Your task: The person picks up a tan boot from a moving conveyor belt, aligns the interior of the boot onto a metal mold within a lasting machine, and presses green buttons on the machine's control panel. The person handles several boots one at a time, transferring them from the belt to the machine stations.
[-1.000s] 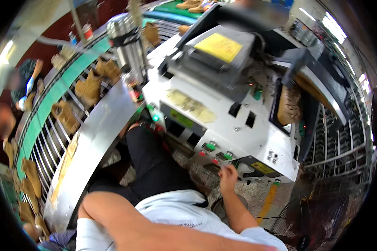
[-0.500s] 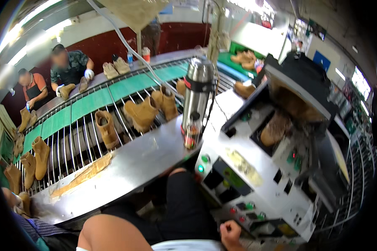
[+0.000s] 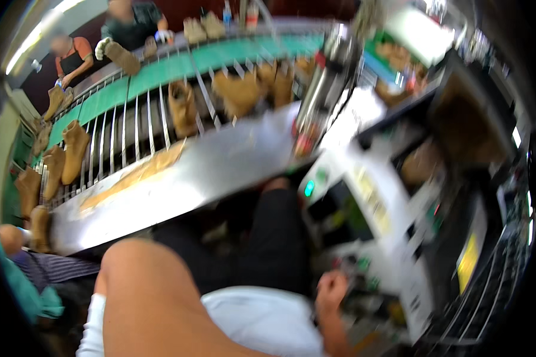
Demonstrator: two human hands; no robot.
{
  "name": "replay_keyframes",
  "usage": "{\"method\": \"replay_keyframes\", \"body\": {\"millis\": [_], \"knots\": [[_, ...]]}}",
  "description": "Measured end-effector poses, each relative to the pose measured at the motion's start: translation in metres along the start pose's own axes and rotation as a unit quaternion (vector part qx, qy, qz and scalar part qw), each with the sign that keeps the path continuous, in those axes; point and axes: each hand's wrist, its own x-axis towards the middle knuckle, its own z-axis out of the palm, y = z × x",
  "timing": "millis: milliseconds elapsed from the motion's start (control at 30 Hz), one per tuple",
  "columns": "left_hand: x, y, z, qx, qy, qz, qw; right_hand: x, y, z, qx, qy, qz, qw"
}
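My right hand (image 3: pixel 332 290) is held low in front of the machine's control panel, its fingers curled into a loose fist. Nothing shows sticking out of it, though motion blurs the picture. My left arm (image 3: pixel 152 285) is bent, with the elbow pointing ahead; the left hand itself is out of the picture. Closest to my right hand is the white machine (image 3: pixel 363 196), with green-lit buttons and an open dark lid (image 3: pixel 470 113). A brown shoe part (image 3: pixel 420 163) sits blurred under that lid.
Ahead runs a metal ledge (image 3: pixel 220 152) along a rod rack holding several tan boots (image 3: pixel 183 110). A steel flask (image 3: pixel 327 83) stands near the machine. Beyond is a green belt (image 3: pixel 214 56), with two people working behind it. Another person's arm (image 3: pixel 12 238) reaches in at left.
My view has tilted down and swung left, so the rack and machine sit higher and further right. Across the belt, a gloved person has lifted a shoe. My right hand stays curled.
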Motion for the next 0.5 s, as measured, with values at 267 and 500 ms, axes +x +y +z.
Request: {"method": "replay_keyframes", "body": {"millis": [267,500], "knots": [[0.021,0.017,-0.018,0.034,-0.016,0.021,0.999,0.005,-0.028,0.016,0.014,0.009,0.063,0.998],[0.021,0.017,-0.027,0.065,-0.023,0.020,0.997,0.013,-0.020,0.022,0.032,0.008,0.053,0.998]]}}
